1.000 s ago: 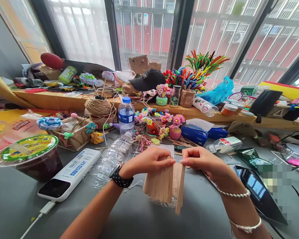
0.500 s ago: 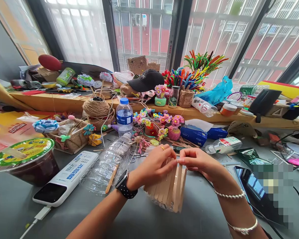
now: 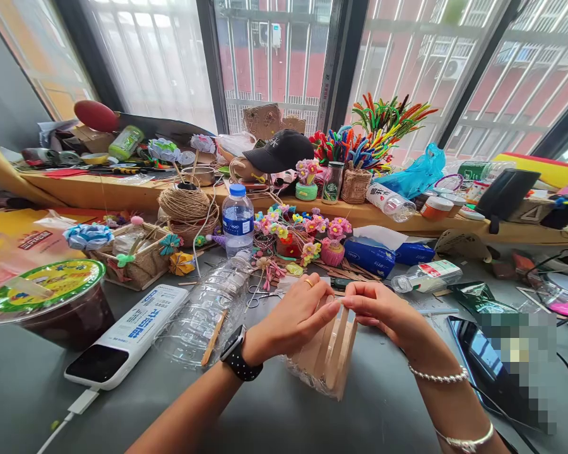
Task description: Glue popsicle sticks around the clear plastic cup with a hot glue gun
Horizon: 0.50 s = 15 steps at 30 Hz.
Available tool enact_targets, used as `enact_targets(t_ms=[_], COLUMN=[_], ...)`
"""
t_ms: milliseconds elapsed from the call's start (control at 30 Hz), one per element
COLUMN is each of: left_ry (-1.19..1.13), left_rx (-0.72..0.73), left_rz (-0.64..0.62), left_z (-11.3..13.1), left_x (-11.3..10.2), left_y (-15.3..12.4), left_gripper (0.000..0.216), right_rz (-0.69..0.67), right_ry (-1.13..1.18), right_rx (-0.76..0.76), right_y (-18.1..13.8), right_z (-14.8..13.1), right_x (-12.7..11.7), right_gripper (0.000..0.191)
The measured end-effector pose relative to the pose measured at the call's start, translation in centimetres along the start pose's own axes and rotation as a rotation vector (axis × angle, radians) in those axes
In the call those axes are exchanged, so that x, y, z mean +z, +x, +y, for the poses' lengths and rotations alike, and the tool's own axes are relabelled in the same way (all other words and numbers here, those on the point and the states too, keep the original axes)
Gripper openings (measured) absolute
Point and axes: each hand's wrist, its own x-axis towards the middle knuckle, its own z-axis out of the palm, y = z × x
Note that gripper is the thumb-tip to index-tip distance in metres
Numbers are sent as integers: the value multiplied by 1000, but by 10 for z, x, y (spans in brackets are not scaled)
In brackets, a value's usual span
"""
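At the near middle of a grey worktable (image 3: 274, 416), a row of wooden craft sticks (image 3: 329, 356) stands fixed side by side around a piece of crinkled clear plastic. The person's left hand (image 3: 293, 318) is closed over the sticks' upper ends, and the right hand (image 3: 383, 312) pinches the top of the outermost stick between thumb and forefinger. The fingers hide those tops, and how the sticks are fastened cannot be made out.

Just to the left lies a ribbed clear plastic bottle (image 3: 208, 309), with one loose stick (image 3: 213, 337) against it. Beside that is a long white box (image 3: 127, 334) on a white cable; its blue lettering cannot be read from here. A pixelated patch covers part of the dark-screened tablet (image 3: 478, 353) at right.

Further back stand a blue-capped water bottle (image 3: 237, 221) whose label print is too small to read, a ball of coarse twine (image 3: 187, 205), fuzzy pipe-cleaner flowers (image 3: 312, 230), a black cap (image 3: 279, 150) and a woven basket of bright pipe cleaners (image 3: 373, 135). A foil-sealed cup (image 3: 52, 299) is cut off at the left edge.
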Motion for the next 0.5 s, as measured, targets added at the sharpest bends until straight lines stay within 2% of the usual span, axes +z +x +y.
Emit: enact_targets(t_ms=[500], left_ry=[6], left_rx=[12], left_rz=[-27], left_z=[-1], left_x=[-2], left_y=[-3], left_gripper=[37], right_rz=[18], right_ry=[-6], right_rx=[26], right_y=[2], right_z=[2], right_x=[2], right_gripper=[34])
